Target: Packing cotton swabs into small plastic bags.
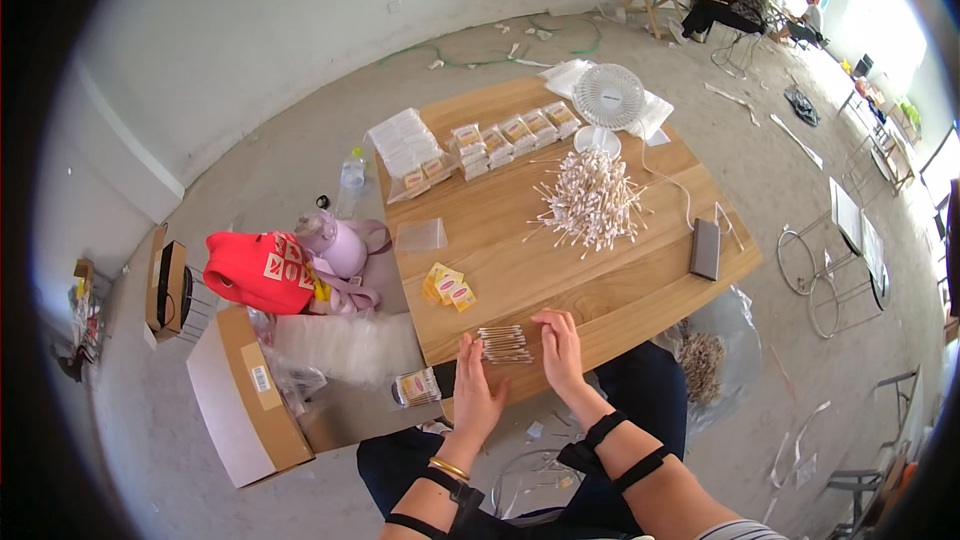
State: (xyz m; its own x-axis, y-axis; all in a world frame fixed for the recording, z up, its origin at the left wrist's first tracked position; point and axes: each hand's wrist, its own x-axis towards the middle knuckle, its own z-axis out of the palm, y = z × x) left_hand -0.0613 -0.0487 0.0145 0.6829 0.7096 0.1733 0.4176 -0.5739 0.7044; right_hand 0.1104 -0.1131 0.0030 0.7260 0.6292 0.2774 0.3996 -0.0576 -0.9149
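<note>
At the table's near edge a small row of cotton swabs (506,345) lies side by side, between my two hands. My left hand (480,392) stands at the row's left end, fingers stretched out, its fingertips close to or touching the swab tips. On the other side my right hand (561,348) is held with fingers extended, a little apart from the right ends. Neither hand grips anything. Further back rises a big loose heap of cotton swabs (592,202). Several yellow cards (450,286) lie to the left of the row, and a packed bag of swabs (417,387) sits by my left hand.
Filled packs (513,137) and a white bundle (408,145) line the table's far side beside a white fan (608,98). A grey power bank (705,249) lies at right. Left are a red bag (262,270), a lilac flask (335,245) and a carton (245,400). Two people sit far off.
</note>
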